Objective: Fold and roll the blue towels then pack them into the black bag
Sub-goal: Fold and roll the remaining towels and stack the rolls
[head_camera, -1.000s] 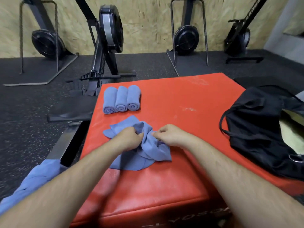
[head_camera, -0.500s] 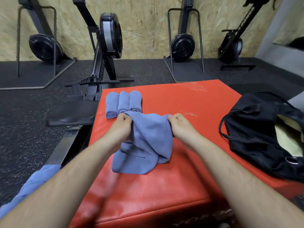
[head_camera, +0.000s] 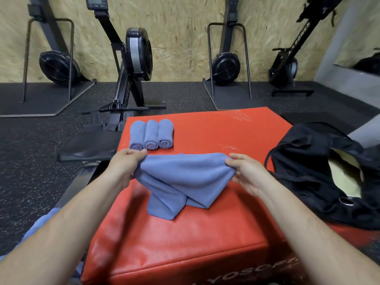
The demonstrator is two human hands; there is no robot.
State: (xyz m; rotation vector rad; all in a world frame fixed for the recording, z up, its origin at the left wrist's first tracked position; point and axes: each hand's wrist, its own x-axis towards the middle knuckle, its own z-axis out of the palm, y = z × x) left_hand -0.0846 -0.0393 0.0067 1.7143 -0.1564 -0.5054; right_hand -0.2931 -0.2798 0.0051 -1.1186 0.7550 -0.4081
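A loose blue towel (head_camera: pixel 181 177) is stretched between my hands over the red padded box (head_camera: pixel 205 233). My left hand (head_camera: pixel 125 163) pinches its left top corner and my right hand (head_camera: pixel 244 171) pinches its right top corner. The towel's lower part hangs in folds and rests on the box. Three rolled blue towels (head_camera: pixel 151 134) lie side by side at the box's far left, just beyond my left hand. The black bag (head_camera: pixel 308 171) sits open on the box's right side, with a pale lining showing inside.
Blue cloth (head_camera: pixel 41 225) lies low at the left, beside my left arm. Rowing machines (head_camera: pixel 135 58) stand on the black rubber floor beyond the box, against a chipboard wall. One rower's rail (head_camera: pixel 88 149) runs along the box's left edge.
My hands have moved apart and lifted, spreading the bunched towel out wide between them. The camera has tilted up slightly.
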